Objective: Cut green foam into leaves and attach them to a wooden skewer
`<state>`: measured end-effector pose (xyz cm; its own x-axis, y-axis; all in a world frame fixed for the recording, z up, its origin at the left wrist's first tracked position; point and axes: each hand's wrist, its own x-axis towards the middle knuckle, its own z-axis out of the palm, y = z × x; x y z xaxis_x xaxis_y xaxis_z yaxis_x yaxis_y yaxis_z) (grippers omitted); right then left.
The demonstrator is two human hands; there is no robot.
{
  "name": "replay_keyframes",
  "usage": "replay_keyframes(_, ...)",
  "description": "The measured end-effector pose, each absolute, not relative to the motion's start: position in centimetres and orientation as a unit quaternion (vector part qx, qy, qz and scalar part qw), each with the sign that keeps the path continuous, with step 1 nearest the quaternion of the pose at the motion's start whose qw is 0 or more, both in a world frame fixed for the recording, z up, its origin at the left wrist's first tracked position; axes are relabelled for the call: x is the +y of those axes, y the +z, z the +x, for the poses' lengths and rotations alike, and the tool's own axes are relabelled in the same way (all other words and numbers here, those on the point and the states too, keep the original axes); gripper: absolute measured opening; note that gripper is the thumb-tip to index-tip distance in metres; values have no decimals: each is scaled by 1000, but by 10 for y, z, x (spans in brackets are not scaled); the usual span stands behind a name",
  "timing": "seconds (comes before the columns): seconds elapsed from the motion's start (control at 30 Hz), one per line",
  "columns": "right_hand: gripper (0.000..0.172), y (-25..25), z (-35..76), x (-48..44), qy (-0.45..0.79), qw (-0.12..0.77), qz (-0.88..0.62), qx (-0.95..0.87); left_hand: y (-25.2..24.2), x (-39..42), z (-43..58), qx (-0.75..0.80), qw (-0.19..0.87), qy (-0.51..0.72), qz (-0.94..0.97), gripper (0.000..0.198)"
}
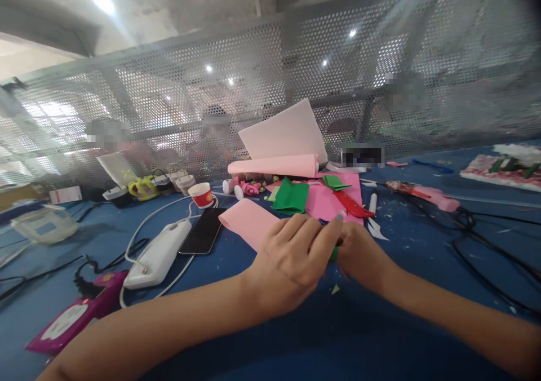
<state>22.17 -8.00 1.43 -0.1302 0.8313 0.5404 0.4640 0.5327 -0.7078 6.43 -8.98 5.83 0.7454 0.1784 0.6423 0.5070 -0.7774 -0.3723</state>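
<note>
My left hand (293,257) and my right hand (366,257) meet above the near part of the blue table, both with curled fingers. Between them shows a small green piece (333,254), mostly hidden by the fingers; its material cannot be made out. Behind my left hand lies a curled pale pink sheet (249,223). Just beyond the hands are a folded green sheet (291,195), a bright pink sheet (319,200) and a red-handled tool (353,205). A small pale green scrap (335,289) rests on the table below.
To the left are a phone (203,231), a white power strip (159,254), a purple box (78,313) and a paper cup (200,195). A pink glue gun (426,194) with black cables lies right. A perforated metal screen (177,110) stands behind the table.
</note>
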Motion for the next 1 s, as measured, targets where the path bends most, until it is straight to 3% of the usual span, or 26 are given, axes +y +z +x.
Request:
replay_keyframes(0.1,16,22,223,-84,143,409,-505,-746,51,-89,68,-254,242,-310,-884,49)
replay_keyframes(0.17,4,23,223,-87,73,407,-535,-737,48,-86,70,-314,183,-279,-889,51)
replay_keyframes(0.3,35,17,221,-88,-65,466,-510,-720,50,-82,72,-410,45,-158,-897,37)
replay_keyframes(0.5,50,13,220,-87,-240,506,-404,-724,53,-81,72,-394,-138,-148,-896,19)
replay_keyframes(0.77,47,25,229,-91,-332,547,-273,-718,58,-76,68,-343,-386,-174,-838,39)
replay_keyframes(0.87,49,23,234,-87,-346,552,-220,-726,66,-74,67,-323,-410,-152,-840,34)
replay_keyframes(1.0,52,16,234,-84,-337,557,-224,-725,68,-76,67,-330,-320,-154,-874,22)
